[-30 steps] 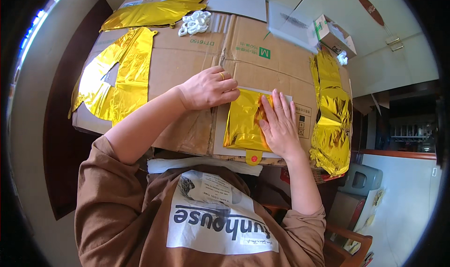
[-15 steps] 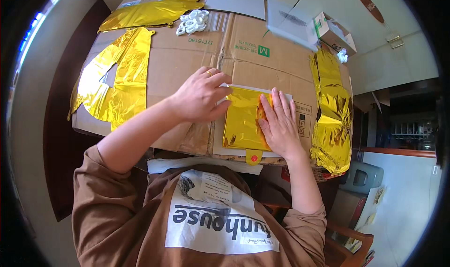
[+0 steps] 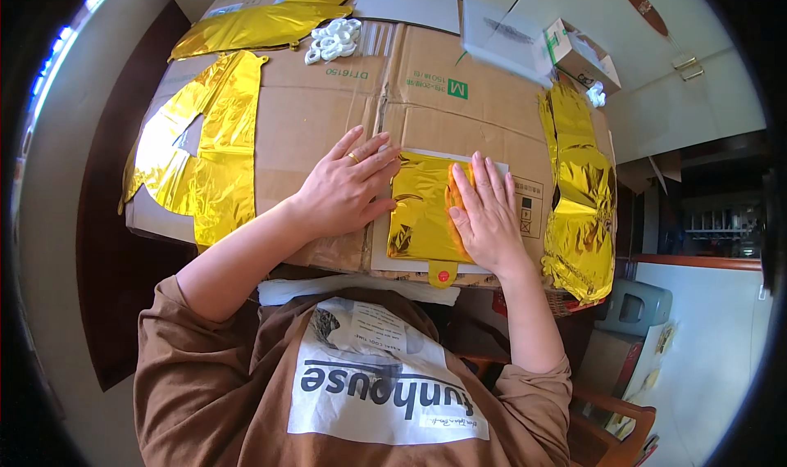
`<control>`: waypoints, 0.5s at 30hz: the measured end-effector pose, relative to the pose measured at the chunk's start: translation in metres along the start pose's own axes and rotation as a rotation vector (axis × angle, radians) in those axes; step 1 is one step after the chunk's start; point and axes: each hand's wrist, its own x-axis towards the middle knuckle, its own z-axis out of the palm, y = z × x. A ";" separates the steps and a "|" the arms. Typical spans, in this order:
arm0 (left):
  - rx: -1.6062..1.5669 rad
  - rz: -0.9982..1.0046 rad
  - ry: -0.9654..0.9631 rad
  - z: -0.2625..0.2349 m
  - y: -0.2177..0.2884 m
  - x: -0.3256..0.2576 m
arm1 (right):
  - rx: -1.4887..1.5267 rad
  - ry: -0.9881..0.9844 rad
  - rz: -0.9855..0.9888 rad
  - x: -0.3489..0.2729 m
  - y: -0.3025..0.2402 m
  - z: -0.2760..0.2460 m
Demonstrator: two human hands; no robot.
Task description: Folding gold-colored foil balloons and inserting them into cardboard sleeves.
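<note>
A flat, folded rectangular packet of shiny gold foil (image 3: 422,213) lies near the front edge of a desk topped with creased brown cardboard (image 3: 316,111), right of the cardboard's central seam; beneath it a thin white rectangular sheet (image 3: 402,264) shows along the near edge, and a rounded yellow tab with a red dot (image 3: 443,275) sticks out toward the person.

The right hand (image 3: 489,217) lies palm down and flat on the right part of the packet, its fingers extended and slightly parted, grasping nothing; the left hand (image 3: 348,180) is open with fingers loosely spread, back upward, at the packet's left edge; its fingertips reach the upper left corner, though whether they touch the foil I cannot tell, and it has no visible hold on anything.

Well to the left lies a large, flat gold foil shape with an opening in it (image 3: 225,151); to the right rests a long, crumpled gold foil piece (image 3: 584,209); toward the far side sit a cluster of small white rings (image 3: 334,41), another smooth gold foil piece (image 3: 258,29) and, at the far right, a small open cardboard box with green markings (image 3: 578,56).
</note>
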 end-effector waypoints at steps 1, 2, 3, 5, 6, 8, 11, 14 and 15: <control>0.005 0.002 0.001 -0.002 0.002 0.000 | -0.001 0.000 0.001 0.000 0.000 0.000; -0.012 0.022 0.005 -0.004 0.004 -0.002 | -0.003 -0.001 0.002 0.000 0.000 0.000; -0.029 0.040 0.009 -0.006 0.005 -0.004 | -0.003 -0.001 0.001 0.000 0.000 0.000; -0.060 0.055 0.028 -0.006 0.002 -0.009 | -0.004 -0.003 0.001 0.000 -0.001 -0.001; -0.070 0.050 0.043 -0.005 -0.003 -0.013 | -0.005 -0.005 0.000 0.000 0.000 -0.001; -0.080 0.062 0.046 -0.005 -0.011 -0.016 | -0.005 -0.008 0.000 0.000 0.000 -0.001; -0.096 0.091 0.016 -0.006 -0.015 -0.014 | -0.005 -0.010 -0.001 0.000 0.000 0.001; -0.113 0.086 -0.025 -0.010 -0.016 -0.009 | -0.012 -0.018 0.007 0.000 0.000 0.000; -0.110 0.090 -0.041 -0.010 -0.017 -0.008 | -0.009 -0.014 0.005 0.000 0.000 0.000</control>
